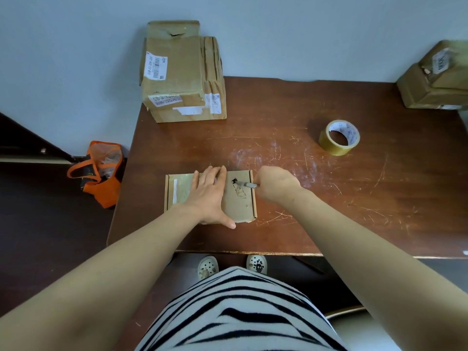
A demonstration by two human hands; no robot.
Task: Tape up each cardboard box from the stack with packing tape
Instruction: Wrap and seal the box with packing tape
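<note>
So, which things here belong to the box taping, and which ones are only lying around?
Job in hand:
flat box, pressed by the left hand
pen, gripped by the right hand, tip on that box
tape roll on the table
box stack at the far left corner
boxes at the right edge

Lying about:
orange bag, below the table's left edge

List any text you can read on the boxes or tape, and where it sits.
"58-3-": front label, left box stack; rest blurred.
Barcode label, same stack: digits too small.
Label on right boxes: large digits, blurred.
Tape roll core: print too small.
Small box by the marker: black scribble, no words.
</note>
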